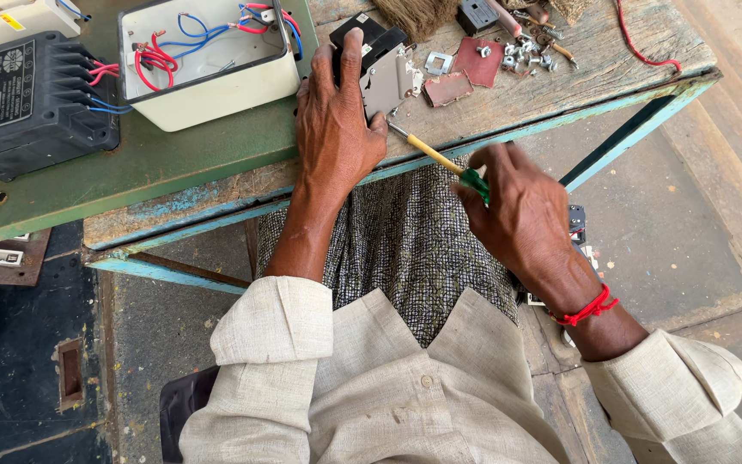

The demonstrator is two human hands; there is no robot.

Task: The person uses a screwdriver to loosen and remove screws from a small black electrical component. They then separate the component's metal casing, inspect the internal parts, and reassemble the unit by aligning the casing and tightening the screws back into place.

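My left hand (334, 120) clasps a black electrical part with a grey metal plate (386, 70) on the worn wooden table (508, 103), thumb and fingers wrapped around it. My right hand (521, 215) grips a screwdriver (435, 156) with a yellow shaft sleeve and green handle. Its tip points up-left and touches the lower edge of the grey plate. A red thread circles my right wrist.
A cream box with red and blue wires (208, 60) and a black finned unit (36, 99) stand on a green board at the left. Reddish plates (465, 73), loose screws (526, 56) and a small black part (477, 15) lie at the back right.
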